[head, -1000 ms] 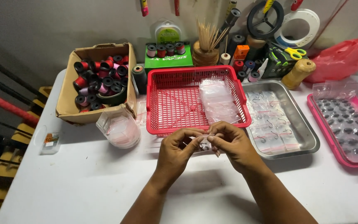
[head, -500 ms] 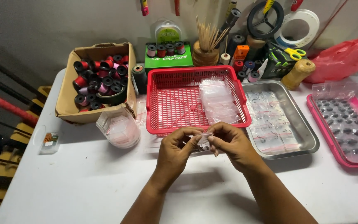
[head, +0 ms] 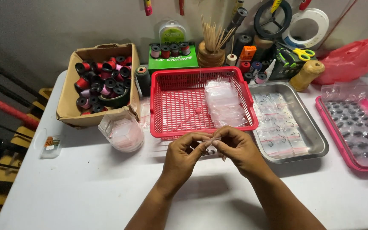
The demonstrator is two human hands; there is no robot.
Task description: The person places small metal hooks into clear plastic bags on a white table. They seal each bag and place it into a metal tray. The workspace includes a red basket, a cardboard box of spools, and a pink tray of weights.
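Observation:
My left hand (head: 184,155) and my right hand (head: 237,149) meet fingertip to fingertip just in front of the red plastic basket (head: 167,123). Between them they pinch a small clear zip bag (head: 211,145); its contents are too small to tell. The basket holds a loose pile of clear bags (head: 224,104) in its right half. Right of the basket lies a metal tray (head: 318,142) with bagged fish hooks.
A cardboard box (head: 67,106) of thread spools sits at the back left, with a clear bag bundle (head: 122,132) in front of it. A pink tray (head: 326,123) of dark sinkers is at the far right. Spools, sticks, scissors and a red bag line the back.
My hands stay in the same spot; only the fingers shift slightly on the small bag.

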